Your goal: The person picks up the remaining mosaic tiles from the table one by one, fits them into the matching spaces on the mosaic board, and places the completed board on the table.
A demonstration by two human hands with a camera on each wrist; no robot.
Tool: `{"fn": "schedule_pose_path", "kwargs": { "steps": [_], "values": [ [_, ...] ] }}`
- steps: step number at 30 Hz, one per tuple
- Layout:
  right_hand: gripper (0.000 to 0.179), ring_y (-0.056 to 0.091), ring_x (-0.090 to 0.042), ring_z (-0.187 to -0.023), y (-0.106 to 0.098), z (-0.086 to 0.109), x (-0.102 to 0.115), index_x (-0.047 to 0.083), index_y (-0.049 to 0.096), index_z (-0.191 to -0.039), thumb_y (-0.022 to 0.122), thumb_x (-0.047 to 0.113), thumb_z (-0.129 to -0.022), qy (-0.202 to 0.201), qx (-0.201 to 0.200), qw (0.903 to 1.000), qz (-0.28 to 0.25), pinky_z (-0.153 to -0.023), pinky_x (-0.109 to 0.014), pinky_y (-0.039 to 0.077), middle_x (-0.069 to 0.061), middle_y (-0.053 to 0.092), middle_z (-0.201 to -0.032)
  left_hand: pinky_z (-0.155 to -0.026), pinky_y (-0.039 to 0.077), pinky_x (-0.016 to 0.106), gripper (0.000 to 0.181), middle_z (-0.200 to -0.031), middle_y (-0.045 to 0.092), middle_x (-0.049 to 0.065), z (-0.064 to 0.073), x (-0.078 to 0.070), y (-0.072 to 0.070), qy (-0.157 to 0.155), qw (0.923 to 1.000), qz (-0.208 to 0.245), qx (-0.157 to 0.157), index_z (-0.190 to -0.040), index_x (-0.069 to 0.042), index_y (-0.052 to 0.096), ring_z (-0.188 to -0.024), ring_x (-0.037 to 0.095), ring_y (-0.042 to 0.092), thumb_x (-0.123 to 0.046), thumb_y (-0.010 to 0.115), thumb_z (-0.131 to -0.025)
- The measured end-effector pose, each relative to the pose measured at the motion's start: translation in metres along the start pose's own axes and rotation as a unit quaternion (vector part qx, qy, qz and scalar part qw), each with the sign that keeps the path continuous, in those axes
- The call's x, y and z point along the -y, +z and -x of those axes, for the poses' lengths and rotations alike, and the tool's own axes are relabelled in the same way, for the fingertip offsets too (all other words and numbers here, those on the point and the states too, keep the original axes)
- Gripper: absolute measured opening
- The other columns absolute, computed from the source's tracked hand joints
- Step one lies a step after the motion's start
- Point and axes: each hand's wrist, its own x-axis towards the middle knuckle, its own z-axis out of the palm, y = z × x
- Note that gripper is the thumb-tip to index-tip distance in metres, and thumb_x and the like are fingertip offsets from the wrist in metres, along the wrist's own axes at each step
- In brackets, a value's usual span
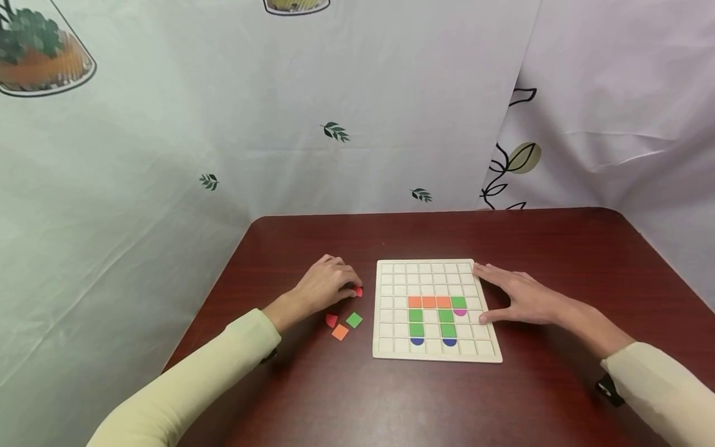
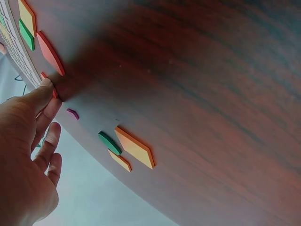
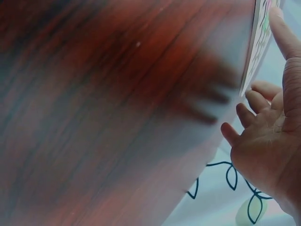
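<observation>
A small red piece (image 1: 358,290) is pinched between the thumb and fingertips of my left hand (image 1: 326,287), low over the table left of the board. In the left wrist view only slivers of this red piece (image 2: 55,92) show past the thumb. My right hand (image 1: 522,297), thumb and fingers spread, touches the right edge of the cream grid board (image 1: 393,344). On the board lie orange squares (image 1: 429,302), green squares (image 1: 416,315), blue half-rounds (image 1: 449,342) and a magenta half-round (image 1: 460,312).
Nearer me than the left hand lie a red piece (image 1: 331,320), a green square (image 1: 354,320) and an orange square (image 1: 340,333). The left wrist view also shows a purple piece (image 2: 73,113), a dark green piece (image 2: 110,142) and orange pieces (image 2: 135,147). Printed cloth hangs behind the table.
</observation>
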Motion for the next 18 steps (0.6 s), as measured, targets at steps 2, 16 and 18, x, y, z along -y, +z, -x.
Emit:
{"fn": "schedule_pose_path", "kwargs": {
  "steps": [2, 16, 18],
  "values": [
    [0.112, 0.033, -0.049, -0.152, 0.0002, -0.0004, -0.0013, 0.003, 0.042, -0.161, 0.081, 0.07, -0.082, -0.002, 0.001, 1.0, 0.003, -0.11, -0.074, 0.032, -0.02, 0.038, -0.167, -0.091, 0.046, 0.037, 0.019, -0.103, 0.078, -0.01, -0.0009, 0.0003, -0.0007, 0.002, 1.0, 0.002, 0.001, -0.107, -0.022, 0.084, -0.098, 0.016, 0.063, -0.025, 0.089, -0.09],
    [0.108, 0.035, -0.048, -0.152, 0.0024, -0.0001, -0.0038, 0.002, 0.043, -0.161, 0.081, 0.068, -0.084, -0.007, -0.002, 1.0, 0.006, -0.109, -0.072, 0.033, -0.02, 0.039, -0.167, -0.085, 0.046, 0.035, 0.019, -0.099, 0.078, -0.01, -0.0053, 0.0013, -0.0033, 0.003, 1.0, 0.005, 0.0, -0.103, -0.022, 0.084, -0.091, 0.016, 0.06, -0.029, 0.091, -0.087],
    [0.108, 0.035, -0.048, -0.152, 0.0029, -0.0005, -0.004, 0.002, 0.044, -0.161, 0.081, 0.068, -0.083, -0.007, -0.001, 1.0, 0.006, -0.109, -0.072, 0.033, -0.02, 0.039, -0.166, -0.084, 0.046, 0.034, 0.019, -0.098, 0.078, -0.009, -0.0054, 0.001, -0.0033, -0.001, 1.0, 0.007, 0.001, -0.102, -0.021, 0.084, -0.089, 0.015, 0.059, -0.029, 0.092, -0.086]
  ]
}}
